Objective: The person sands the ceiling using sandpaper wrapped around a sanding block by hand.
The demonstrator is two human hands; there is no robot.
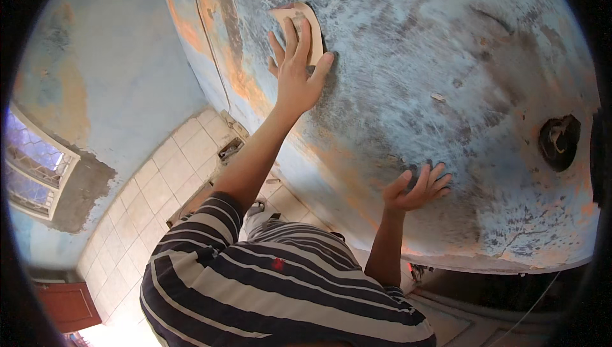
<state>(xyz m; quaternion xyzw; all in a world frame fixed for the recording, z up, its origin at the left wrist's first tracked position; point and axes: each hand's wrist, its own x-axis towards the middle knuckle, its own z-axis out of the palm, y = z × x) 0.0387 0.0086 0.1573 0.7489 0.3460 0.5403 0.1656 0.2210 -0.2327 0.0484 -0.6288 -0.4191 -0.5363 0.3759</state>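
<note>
My left hand (298, 82) is raised to the wall with its fingers spread. It presses a curled piece of beige sandpaper (315, 34) flat against the surface, and the sheet's upper edge bends away from the wall. Lower and to the right, my right hand (415, 192) touches the wall with nothing in it, fingers apart. The wall (408, 85) under both hands is blue, with scuffed grey streaks and orange patches where the paint is worn.
A dark round hole with wires (560, 143) opens in the wall at the right. A thin cable (207, 34) runs along the wall at the left. Beyond are a barred window (38, 159), a tiled floor (143, 213) and a brown cabinet (67, 305). A dark opening (491, 289) lies below the wall's edge.
</note>
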